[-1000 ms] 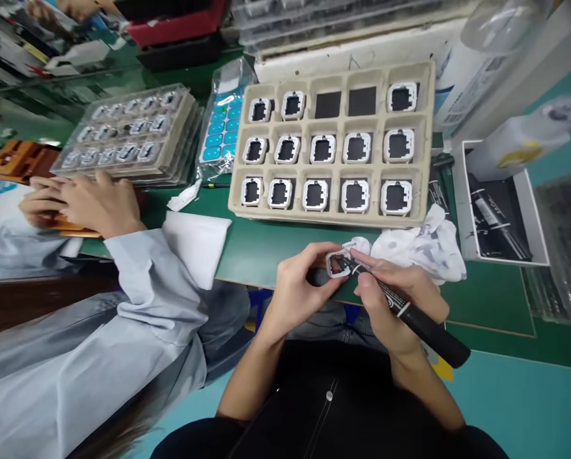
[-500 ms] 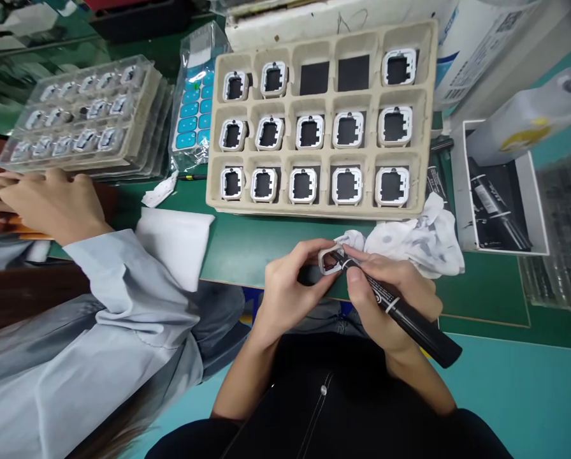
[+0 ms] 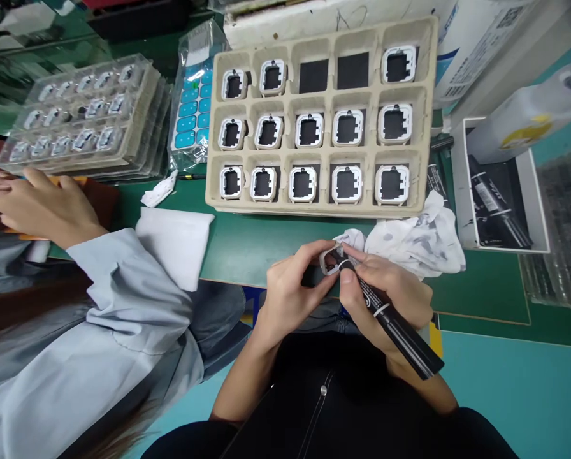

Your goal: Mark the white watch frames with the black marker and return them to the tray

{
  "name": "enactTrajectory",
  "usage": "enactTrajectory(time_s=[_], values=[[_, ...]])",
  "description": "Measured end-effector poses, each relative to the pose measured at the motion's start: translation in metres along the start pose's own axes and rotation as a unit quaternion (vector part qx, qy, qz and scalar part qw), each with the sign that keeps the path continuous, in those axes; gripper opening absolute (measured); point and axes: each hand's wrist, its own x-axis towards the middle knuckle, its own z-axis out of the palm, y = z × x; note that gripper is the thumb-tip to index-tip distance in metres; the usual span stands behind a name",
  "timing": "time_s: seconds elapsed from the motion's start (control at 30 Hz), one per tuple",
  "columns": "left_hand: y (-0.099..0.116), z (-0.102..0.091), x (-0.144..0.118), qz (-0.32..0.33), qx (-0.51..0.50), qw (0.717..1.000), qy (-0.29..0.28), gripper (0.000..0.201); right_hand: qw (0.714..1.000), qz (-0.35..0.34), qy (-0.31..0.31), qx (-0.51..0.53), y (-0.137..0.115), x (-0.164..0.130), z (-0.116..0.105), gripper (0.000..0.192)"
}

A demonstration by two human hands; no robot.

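Observation:
My left hand [image 3: 290,287] pinches a small white watch case frame [image 3: 324,260] between thumb and fingers, over the table's near edge. In my right hand [image 3: 385,299] is a black marker pen [image 3: 400,331], its tip end inside or against the frame's opening; the exact contact point is hidden by fingers. The pen's thick rear end slants down toward my body. Beyond my hands lies a beige molded tray [image 3: 324,213] with rows of compartments. Most hold similar white frames [image 3: 303,185]; two compartments in the far row show only dark pads.
Crumpled white cloth [image 3: 417,239] lies right of my hands. A white box [image 3: 543,223] holds more markers [image 3: 498,204] and a bottle [image 3: 519,121]. Left are a folded white cloth [image 3: 173,245], a bag of blue stickers [image 3: 190,108], stacked clear trays [image 3: 85,121] and a co-worker's hand [image 3: 49,207].
The marker's rear end has swung down and left, with my right hand shifting slightly left. My left hand still holds the frame in nearly the same place. The co-worker's hands moved slightly.

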Motion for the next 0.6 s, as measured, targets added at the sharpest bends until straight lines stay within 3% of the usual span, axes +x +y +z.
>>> enactTrajectory(time_s=[0.1,0.23,0.6], values=[[-0.0003,0.0003,-0.0001,0.005,-0.009,1.000,0.004,0.034,0.999,-0.043,0.007,-0.026,0.0002,0.0004,0.0013,0.020],[-0.0004,0.0006,-0.0001,-0.003,-0.019,1.000,0.004,0.036,1.000,0.005,0.025,0.001,0.0018,0.0006,0.0031,0.019],[0.0002,0.0013,-0.0021,-0.005,-0.021,1.000,0.010,0.036,1.000,0.001,0.029,0.008,0.0017,0.0001,0.0009,0.020]])
